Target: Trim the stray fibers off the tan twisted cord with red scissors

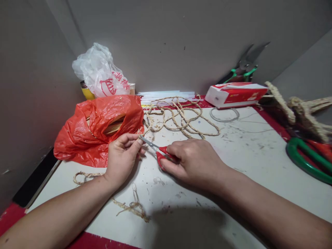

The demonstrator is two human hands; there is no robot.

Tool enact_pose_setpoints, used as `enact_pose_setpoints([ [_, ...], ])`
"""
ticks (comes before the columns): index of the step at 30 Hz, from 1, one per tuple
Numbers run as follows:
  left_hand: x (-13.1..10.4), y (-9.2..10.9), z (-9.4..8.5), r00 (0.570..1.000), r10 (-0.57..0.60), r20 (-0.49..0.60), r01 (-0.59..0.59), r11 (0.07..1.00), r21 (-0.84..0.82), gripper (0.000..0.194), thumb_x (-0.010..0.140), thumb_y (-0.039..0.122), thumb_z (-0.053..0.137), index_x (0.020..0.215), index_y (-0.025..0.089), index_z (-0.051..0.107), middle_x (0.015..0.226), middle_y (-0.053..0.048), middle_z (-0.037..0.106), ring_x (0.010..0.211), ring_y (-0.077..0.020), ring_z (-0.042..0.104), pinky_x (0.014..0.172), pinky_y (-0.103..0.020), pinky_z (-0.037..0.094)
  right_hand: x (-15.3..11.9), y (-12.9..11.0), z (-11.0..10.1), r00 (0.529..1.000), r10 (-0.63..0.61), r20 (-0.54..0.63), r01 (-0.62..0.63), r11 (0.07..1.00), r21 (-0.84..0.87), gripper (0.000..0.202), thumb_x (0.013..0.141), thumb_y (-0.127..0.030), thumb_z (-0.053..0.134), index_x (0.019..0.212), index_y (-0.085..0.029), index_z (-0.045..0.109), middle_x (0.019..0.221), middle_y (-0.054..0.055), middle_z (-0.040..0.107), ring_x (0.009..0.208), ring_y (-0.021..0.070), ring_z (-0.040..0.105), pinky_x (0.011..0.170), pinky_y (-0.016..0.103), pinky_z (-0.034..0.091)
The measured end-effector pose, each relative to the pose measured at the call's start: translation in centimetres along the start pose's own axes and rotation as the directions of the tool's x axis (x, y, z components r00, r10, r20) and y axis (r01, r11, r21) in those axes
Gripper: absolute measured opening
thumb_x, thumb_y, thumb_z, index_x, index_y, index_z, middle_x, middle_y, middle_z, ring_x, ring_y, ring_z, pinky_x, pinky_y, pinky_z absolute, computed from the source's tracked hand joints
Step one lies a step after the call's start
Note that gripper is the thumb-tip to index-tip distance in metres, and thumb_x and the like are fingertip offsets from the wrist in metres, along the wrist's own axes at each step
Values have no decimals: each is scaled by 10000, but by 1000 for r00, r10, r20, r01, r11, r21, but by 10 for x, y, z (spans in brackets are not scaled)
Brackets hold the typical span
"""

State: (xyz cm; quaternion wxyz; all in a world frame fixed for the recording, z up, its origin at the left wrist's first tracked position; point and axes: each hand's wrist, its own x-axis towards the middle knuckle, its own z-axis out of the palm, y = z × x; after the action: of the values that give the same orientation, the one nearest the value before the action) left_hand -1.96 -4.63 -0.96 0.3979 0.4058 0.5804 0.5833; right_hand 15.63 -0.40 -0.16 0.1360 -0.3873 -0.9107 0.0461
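Braided straw rope (183, 121) lies in loose loops on the white tabletop (249, 155), beyond both hands; one end runs back toward the left hand (123, 152), which has it nipped, as far as I can make out, between thumb and forefinger, the other fingers half curled. Exactly how much it grips I cannot tell; the fingertips cover it. Right hand (193, 162) is closed round the red-handled scissors (160, 155), thumb and fingers at the loops, handles spread a little, blades pointing at the pinch. Whether the tips touch rope or skin, I cannot tell. My worry from here: the blades sit right against the left thumb, so a slip or an early squeeze could nick it. A slack pinch could also let the braid fray, or fold between the blades rather than part. Loops crossing one another might snag on a pull. Relative to the hands: the coil is ahead of and between them, the worked end just at the left fingertips, the scissors bridging the gap. Farther out, I note a short braid piece (133, 210) with loose fibres nearer the body, a red plastic bag (77, 138) just beyond the left hand, a wire coil (224, 121) right of the loops, and pruning shears (245, 65) behind a red-and-white packet (233, 97).
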Motion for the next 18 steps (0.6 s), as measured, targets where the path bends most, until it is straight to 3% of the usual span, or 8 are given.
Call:
enact_pose_setpoints([
  [5,-1,1,0,999,-31,24,32,999,-30,172,738,276,694,819,140,626,546,23,617,468,-86,550,475,-194,446,-1,-1,0,999,4,-50,-10,994,-112,321,783,-464,525,679,-188,650,597,22,606,549,142,479,559,287,211],
  [11,0,1,1,993,-99,66,107,986,-129,198,711,262,711,819,138,602,707,-13,682,464,-86,549,440,-213,451,-1,1,0,998,-56,-43,51,994,-96,272,849,-349,516,666,-192,643,583,5,605,551,133,490,572,290,222],
  [18,2,-1,0,994,-90,66,103,970,-222,222,746,289,686,888,142,602,743,-36,702,408,-49,484,383,-172,380,1,15,7,970,-79,-229,57,993,-103,281,832,-378,508,668,-178,619,601,13,572,577,142,474,614,289,262],
])
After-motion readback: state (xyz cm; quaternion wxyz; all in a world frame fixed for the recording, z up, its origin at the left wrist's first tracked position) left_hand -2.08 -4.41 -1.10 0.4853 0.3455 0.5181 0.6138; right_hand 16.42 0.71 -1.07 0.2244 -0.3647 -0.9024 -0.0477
